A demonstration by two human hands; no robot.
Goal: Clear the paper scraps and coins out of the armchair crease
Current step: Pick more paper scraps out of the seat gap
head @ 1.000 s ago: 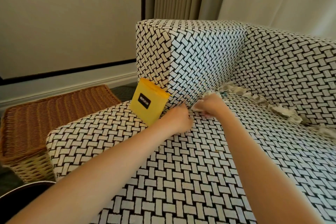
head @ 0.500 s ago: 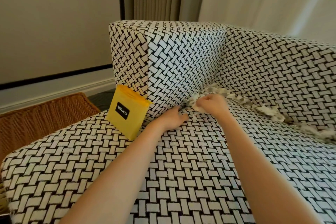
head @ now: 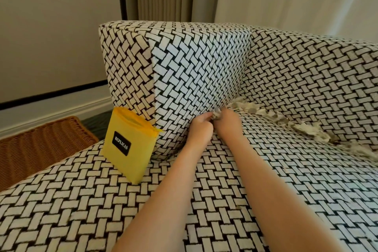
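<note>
On the basket-weave armchair (head: pixel 204 67), right grip (head: pixel 227 122) pinches crumpled paper scraps (head: pixel 216 113); left grip (head: pixel 201 129) curled, hold unclear.

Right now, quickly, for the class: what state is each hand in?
Left hand: fingers curled; whether it holds anything cannot be told.
Right hand: pinching a paper scrap.

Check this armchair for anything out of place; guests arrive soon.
Yes: crumpled paper scraps are wedged where seat meets backrest. The right hand pinches one at the left end. A yellow pouch leans against the armrest.
</note>
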